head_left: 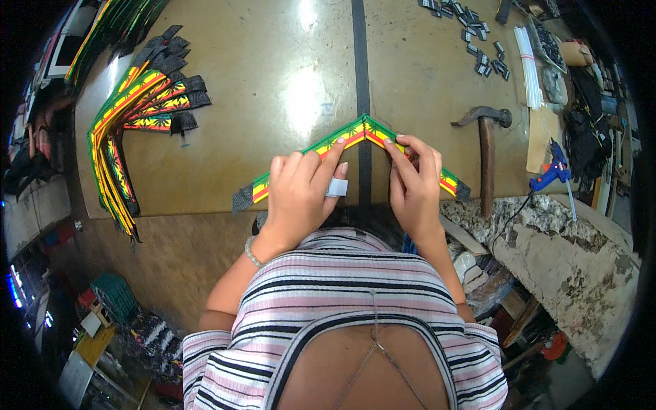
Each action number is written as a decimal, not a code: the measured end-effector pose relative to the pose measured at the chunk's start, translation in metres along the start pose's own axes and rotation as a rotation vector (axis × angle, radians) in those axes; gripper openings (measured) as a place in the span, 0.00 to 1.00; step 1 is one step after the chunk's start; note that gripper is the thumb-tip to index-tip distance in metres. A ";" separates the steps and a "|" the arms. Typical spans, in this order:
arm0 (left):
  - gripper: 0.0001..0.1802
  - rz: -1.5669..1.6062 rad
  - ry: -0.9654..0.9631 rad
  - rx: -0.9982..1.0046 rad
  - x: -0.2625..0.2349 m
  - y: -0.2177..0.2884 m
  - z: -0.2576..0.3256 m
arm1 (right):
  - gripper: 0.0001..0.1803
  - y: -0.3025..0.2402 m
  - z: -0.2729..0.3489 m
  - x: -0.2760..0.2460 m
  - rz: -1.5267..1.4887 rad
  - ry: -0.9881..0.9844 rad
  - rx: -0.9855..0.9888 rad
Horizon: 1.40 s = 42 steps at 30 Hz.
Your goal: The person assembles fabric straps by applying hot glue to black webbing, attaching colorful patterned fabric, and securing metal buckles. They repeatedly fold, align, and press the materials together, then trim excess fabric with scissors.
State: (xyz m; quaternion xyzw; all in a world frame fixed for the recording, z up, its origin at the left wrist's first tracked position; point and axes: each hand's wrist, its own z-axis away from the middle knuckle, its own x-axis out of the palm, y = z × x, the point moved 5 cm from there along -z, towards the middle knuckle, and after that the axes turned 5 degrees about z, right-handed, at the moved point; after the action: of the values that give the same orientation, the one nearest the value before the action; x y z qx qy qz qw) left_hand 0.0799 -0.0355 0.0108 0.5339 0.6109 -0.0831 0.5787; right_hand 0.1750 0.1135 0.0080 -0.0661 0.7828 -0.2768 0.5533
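A patterned fabric strap [352,138] in green, yellow and red, with black ends, lies across the table, bent into a peak at a seam in its middle. My left hand [298,188] is curled over its left half, index fingertip pressing close to the seam. A small white piece [337,187] sits at that hand's thumb; whether it is a tag or tape I cannot make out. On the strap's right half, my right hand [417,181] has its fingers bent, one fingertip just right of the seam. Palms and undersides of both hands are hidden.
A pile of similar straps [126,113] hangs over the table's left edge. To the right lie a hammer [486,157], a blue glue gun [552,171] with a cord, white sticks [528,68] and several small black buckles [471,31]. A dark band [361,61] runs down the table.
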 end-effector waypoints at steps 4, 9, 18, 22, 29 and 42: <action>0.24 -0.012 -0.010 -0.002 0.001 0.000 -0.002 | 0.24 0.001 -0.002 0.001 0.009 0.005 -0.003; 0.25 -0.042 -0.052 0.005 0.005 0.000 -0.002 | 0.26 0.002 -0.002 0.002 0.023 -0.008 0.017; 0.26 -0.077 -0.086 -0.018 0.009 0.004 -0.001 | 0.28 0.005 -0.001 0.000 0.044 -0.020 -0.003; 0.26 -0.072 -0.070 -0.026 0.011 0.002 0.000 | 0.28 0.007 0.000 0.003 0.039 -0.009 -0.014; 0.26 -0.085 -0.065 -0.004 0.011 0.002 0.000 | 0.29 0.007 0.000 0.005 0.040 -0.012 -0.029; 0.24 0.109 -0.109 -0.070 0.004 0.000 -0.023 | 0.23 0.000 -0.015 -0.009 0.000 -0.082 -0.056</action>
State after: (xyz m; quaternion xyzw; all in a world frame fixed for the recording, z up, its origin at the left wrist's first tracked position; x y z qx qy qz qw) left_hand 0.0667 -0.0168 0.0146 0.5404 0.5511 -0.0591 0.6330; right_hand 0.1644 0.1229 0.0184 -0.0931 0.7669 -0.2519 0.5828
